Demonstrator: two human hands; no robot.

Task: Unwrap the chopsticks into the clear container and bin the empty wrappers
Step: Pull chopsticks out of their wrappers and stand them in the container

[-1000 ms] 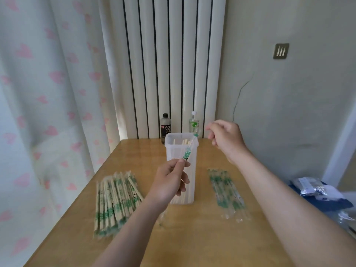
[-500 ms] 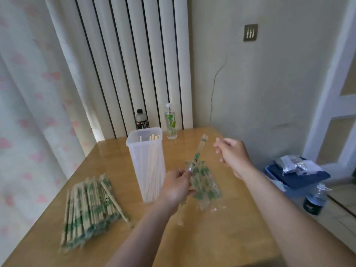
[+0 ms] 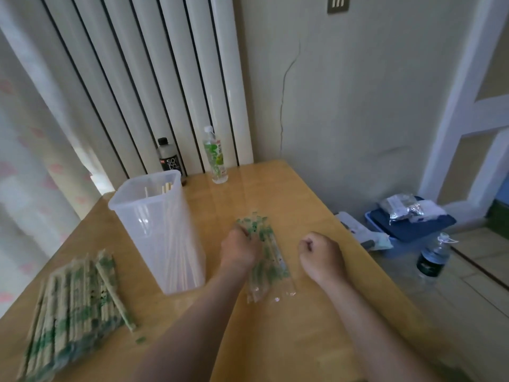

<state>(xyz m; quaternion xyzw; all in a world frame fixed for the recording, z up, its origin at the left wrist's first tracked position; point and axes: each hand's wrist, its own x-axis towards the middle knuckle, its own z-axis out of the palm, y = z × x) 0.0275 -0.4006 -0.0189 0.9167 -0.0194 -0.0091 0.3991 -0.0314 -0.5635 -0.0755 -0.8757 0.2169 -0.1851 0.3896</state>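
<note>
Wrapper stage: left hand (image 3: 240, 248) grips empty green-printed plastic wrappers (image 3: 272, 261) beside tall clear plastic container (image 3: 157, 238); right hand (image 3: 321, 253) fisted, empty. Next: binning.

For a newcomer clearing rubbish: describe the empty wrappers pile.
On the wooden table, right of the tall clear container, a flat pile of wrappers lies under the left hand. Unlike the wrapped chopsticks at the left edge, these are see-through and empty.

We see a white column radiator (image 3: 165, 78) behind the wooden desk (image 3: 275, 340), a cracked beige wall (image 3: 358, 106), and a pink-patterned curtain (image 3: 27, 188) on the left.
</note>
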